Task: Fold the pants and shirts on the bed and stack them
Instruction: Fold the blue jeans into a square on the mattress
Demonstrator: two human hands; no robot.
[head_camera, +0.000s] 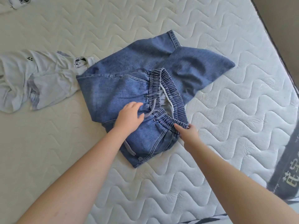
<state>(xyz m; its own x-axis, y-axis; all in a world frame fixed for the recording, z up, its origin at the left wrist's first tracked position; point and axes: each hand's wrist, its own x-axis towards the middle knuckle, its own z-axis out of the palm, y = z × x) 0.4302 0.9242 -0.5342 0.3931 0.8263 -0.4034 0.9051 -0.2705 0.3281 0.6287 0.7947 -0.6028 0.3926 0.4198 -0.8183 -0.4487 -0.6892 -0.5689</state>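
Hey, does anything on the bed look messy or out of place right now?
Yes. The jeans are bunched unevenly, one leg sticking out askew toward the far mattress edge. The white shirt beside them lies crumpled, unfolded.

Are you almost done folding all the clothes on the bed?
Not nearly. No finished stack shows. The jeans are in hand and partly folded: the left hand lies flat on them, and the right hand has a grip on the waistband. Still to do: the crumpled white shirt beside them, another white garment at the top corner, then stacking everything.
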